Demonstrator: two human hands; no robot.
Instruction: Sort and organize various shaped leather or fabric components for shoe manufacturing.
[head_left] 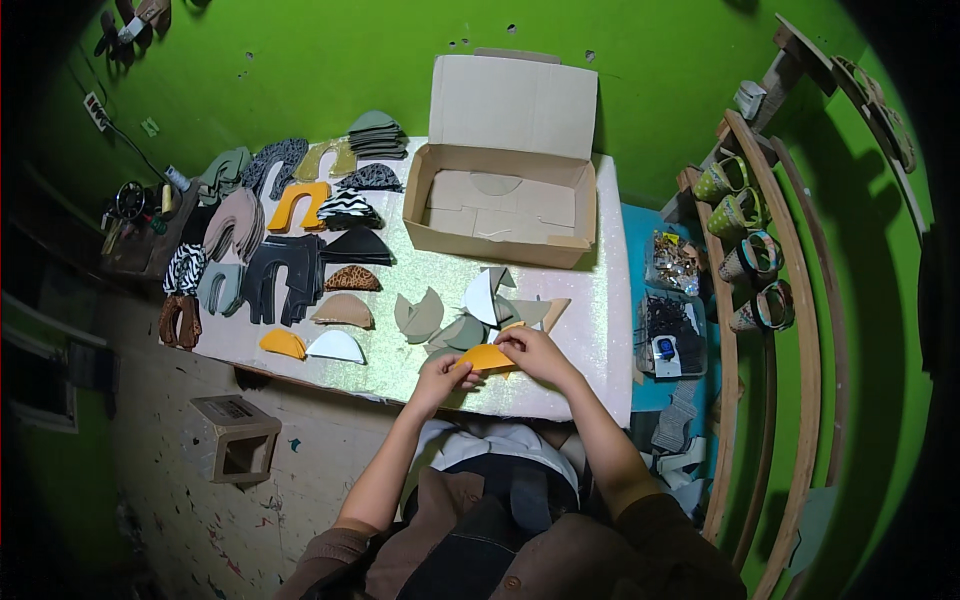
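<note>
Near the table's front edge I hold a yellow-orange half-moon material piece between both hands. My left hand pinches its left end, and my right hand grips its right end, with the fingers partly hidden. Just beyond lies a loose heap of half-moon pieces: grey-green ones and a white one. Left of the heap sit sorted stacks, among them a yellow-orange stack, a white stack, a beige stack and a leopard-print stack.
An open cardboard box stands at the back, with one half-moon piece inside. Arch-shaped stacks cover the table's left side. At right are plastic containers and a wooden rack with sandals. A wooden stool stands on the floor.
</note>
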